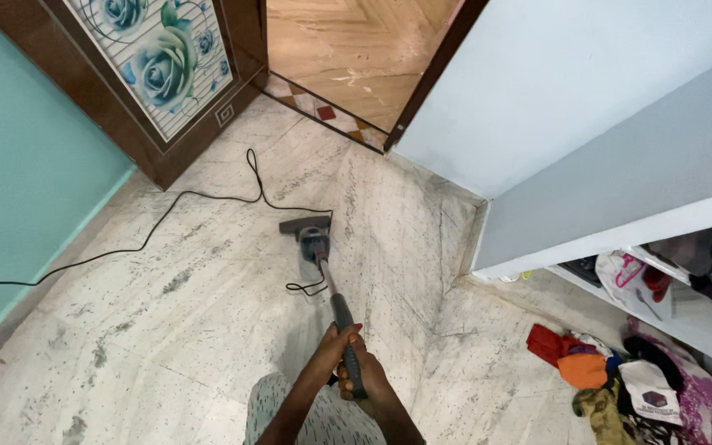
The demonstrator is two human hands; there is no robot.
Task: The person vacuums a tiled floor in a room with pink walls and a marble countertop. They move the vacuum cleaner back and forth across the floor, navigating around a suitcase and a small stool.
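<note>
A grey stick vacuum cleaner (316,245) stands on the pale marble floor (175,313), its flat nozzle (304,224) pointing toward the doorway. Both my hands wrap around its dark handle at the bottom centre. My left hand (333,346) grips from the left side, my right hand (369,377) from the right and slightly lower. A black power cord (166,208) trails from the vacuum across the floor to the left edge.
An open wooden door (158,74) with a flower panel stands at the top left, beside a teal wall (18,165). A white wall (587,99) and low shelves (677,272) are at right. A heap of clothes (620,379) lies on the floor at the lower right.
</note>
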